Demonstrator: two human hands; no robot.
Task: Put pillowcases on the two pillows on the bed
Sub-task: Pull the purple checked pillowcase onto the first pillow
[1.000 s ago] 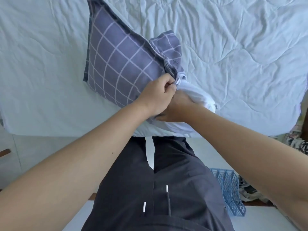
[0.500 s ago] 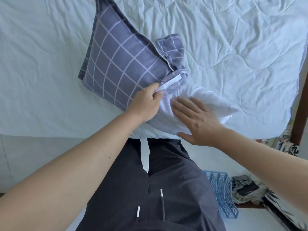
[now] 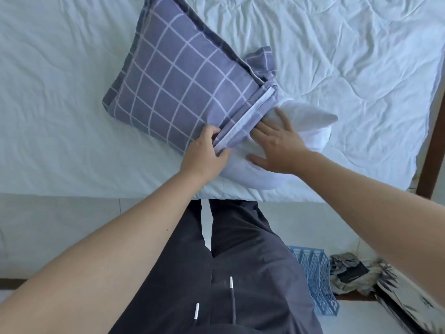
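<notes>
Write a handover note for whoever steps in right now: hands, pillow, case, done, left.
Left hand: grip on the checked pillowcase at its open hem.
Right hand: flat, pressing the white pillow.
Both lie on the bed near its front edge.
Done: most of the pillow is inside the case.
Left: push in the exposed white end and close the opening. No second pillow is in view.

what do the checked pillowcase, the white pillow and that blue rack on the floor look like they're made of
Checked pillowcase: looks like woven cotton or a blend, matte, creasing softly where its open hem folds back.
White pillow: plain matte fabric over a soft filling, judging by how it bulges; the filling itself is hidden.
Blue rack: likely moulded plastic, given its rigid lattice walls and uniform colour.
</notes>
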